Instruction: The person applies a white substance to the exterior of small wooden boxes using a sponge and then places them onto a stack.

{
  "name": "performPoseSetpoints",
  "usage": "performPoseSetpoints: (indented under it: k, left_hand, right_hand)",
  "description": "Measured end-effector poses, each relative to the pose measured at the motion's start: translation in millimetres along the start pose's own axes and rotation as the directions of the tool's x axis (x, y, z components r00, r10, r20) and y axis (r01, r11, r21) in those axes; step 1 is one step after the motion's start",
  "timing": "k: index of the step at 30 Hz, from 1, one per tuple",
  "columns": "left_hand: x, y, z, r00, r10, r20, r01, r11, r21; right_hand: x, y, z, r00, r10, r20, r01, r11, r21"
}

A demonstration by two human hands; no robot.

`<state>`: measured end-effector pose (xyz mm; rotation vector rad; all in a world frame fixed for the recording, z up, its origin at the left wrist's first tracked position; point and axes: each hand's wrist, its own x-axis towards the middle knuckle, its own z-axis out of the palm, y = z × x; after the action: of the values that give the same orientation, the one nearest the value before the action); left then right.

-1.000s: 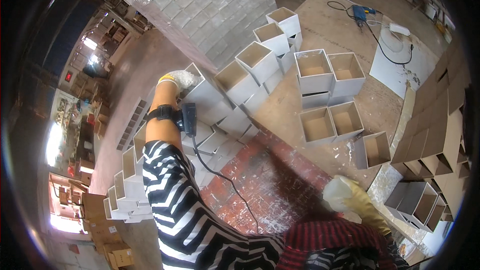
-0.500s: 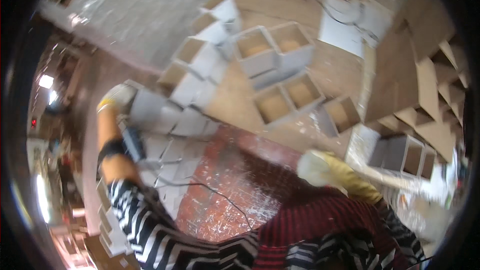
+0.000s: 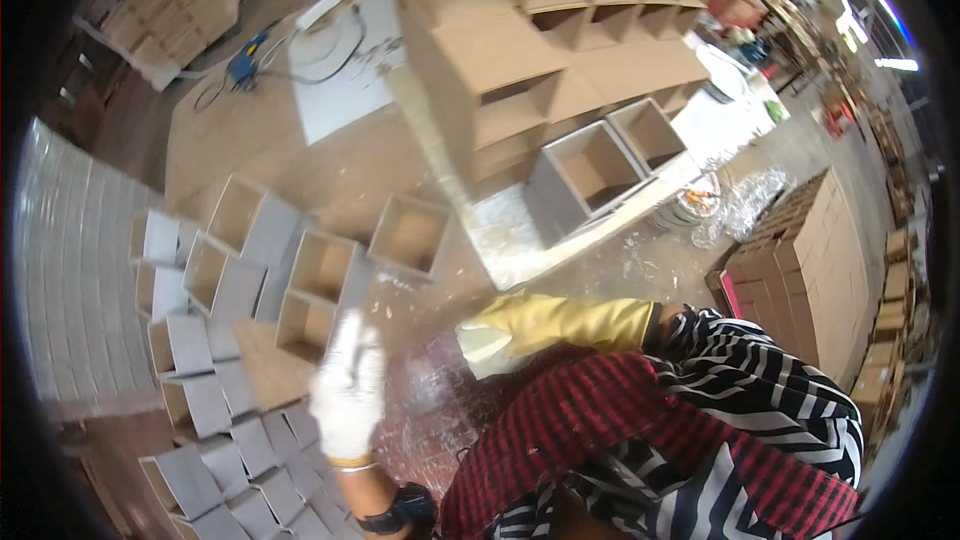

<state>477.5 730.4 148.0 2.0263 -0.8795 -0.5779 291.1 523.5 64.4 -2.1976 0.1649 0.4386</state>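
Note:
My left hand [image 3: 347,398] wears a white work glove. Its fingers are stretched out, slightly blurred, and hold nothing I can see. They reach up beside a small open box [image 3: 306,324] with grey outer walls and a brown inside. My right hand [image 3: 545,325], in a long yellow rubber glove, is closed around a pale whitish pad [image 3: 484,348] that looks like a sponge. That pad is over the worn red surface [image 3: 425,395] in front of me. Another open grey box [image 3: 411,236] lies farther off, apart from both hands.
Several grey boxes [image 3: 258,443] are lined up at the left. A tall brown cubby unit [image 3: 500,50] rises ahead, with two grey boxes [image 3: 597,168] by its foot. A blue tool [image 3: 241,70] with a cord lies far left. Stacked cardboard [image 3: 800,275] stands at the right.
The view has turned to the right. My left hand has come away from the grey boxes at the far left and is now near the middle. My right hand keeps the pale pad.

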Motion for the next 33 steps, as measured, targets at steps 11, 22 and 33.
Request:
performPoseSetpoints:
  k: [11, 22, 33]
  left_hand:
    - [29, 169, 193, 0.818, 0.483, 0.312, -0.463, 0.875, -0.141]
    - [49, 236, 295, 0.958, 0.278, -0.063, -0.127, 0.613, 0.78]
    - [13, 301, 487, 0.71, 0.311, 0.631, -0.179, 0.948, -0.265]
  right_hand:
    - [-182, 107, -1, 0.941, 0.141, -0.308, -0.069, 0.97, 0.235]
    - [-434, 234, 4, 0.533, 0.59, -0.607, 0.306, 0.534, 0.788]
    - [-474, 260, -100, 0.366, 0.44, -0.82, 0.714, 0.433, 0.55]
